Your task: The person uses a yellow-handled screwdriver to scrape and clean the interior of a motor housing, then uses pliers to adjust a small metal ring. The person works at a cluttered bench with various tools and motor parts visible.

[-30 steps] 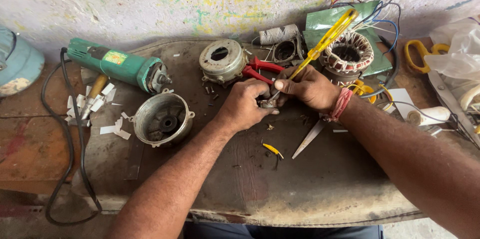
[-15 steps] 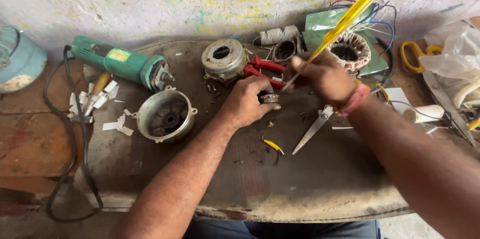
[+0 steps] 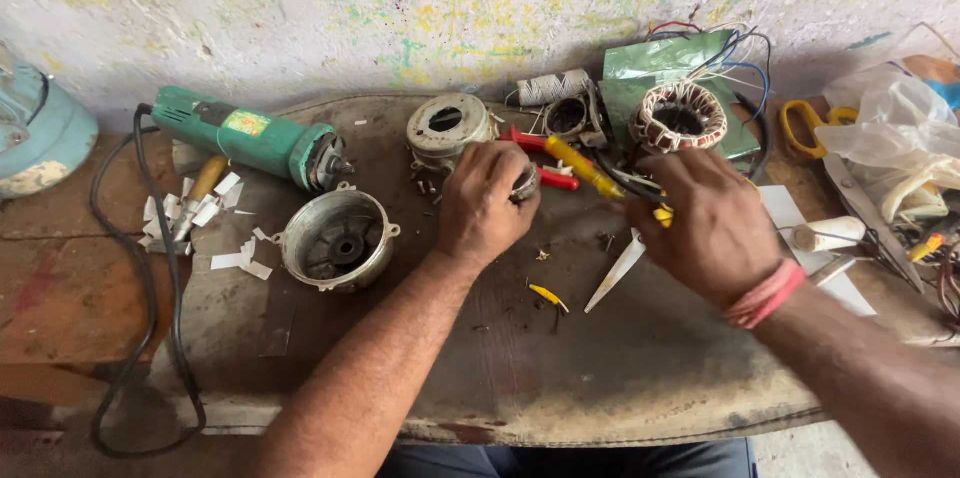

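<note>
I look down on a worn, dark work surface set against a paint-flecked wall. My left hand is cupped tight over a small round metal motor part near the middle of the surface, pinning it down; most of it is hidden under my fingers. My right hand is closed around a yellow-handled screwdriver, whose shaft slants toward the part from the right. The part looks rigid, fairly heavy for its size and likely greasy, so I judge it is best gripped around its rim. Just beyond lie red-handled pliers. To the left sit an open silver motor housing and, farther off, a green angle grinder with a black cord. At the far right are a copper-wound stator on a green sheet and yellow-handled scissors. A pale blade-shaped strip lies near my right hand.
</note>
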